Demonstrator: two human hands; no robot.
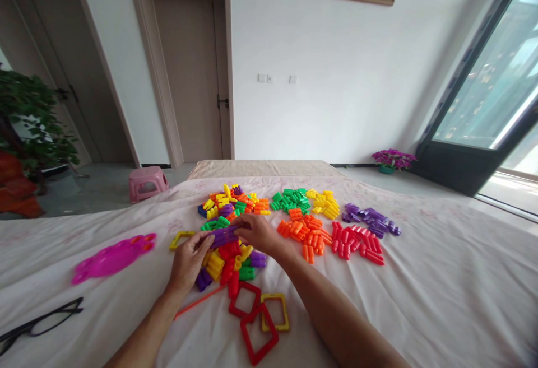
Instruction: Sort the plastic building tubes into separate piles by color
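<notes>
Between my two hands is a purple plastic toy piece (223, 236), held level above a mixed pile of bullet-shaped blocks. My left hand (191, 256) pinches its left end, and my right hand (254, 231) grips its right end. Just below lie red blocks (229, 270), yellow blocks (215, 265), a green block (247, 273) and purple blocks (204, 280). Farther back is another mixed heap (235, 200). Sorted by colour to the right are green (291, 200), yellow (325, 204), orange (306, 231), red (357, 241) and purple (372, 219) groups. My fingertips partly cover the held piece.
Red square frames (259, 334) and a yellow square frame (286, 317) lie near me, beside a thin orange stick (199, 302). At left are a pink tray (113, 259) and black glasses (46, 323). A pink stool (148, 184) stands beyond the cloth-covered table (441, 278).
</notes>
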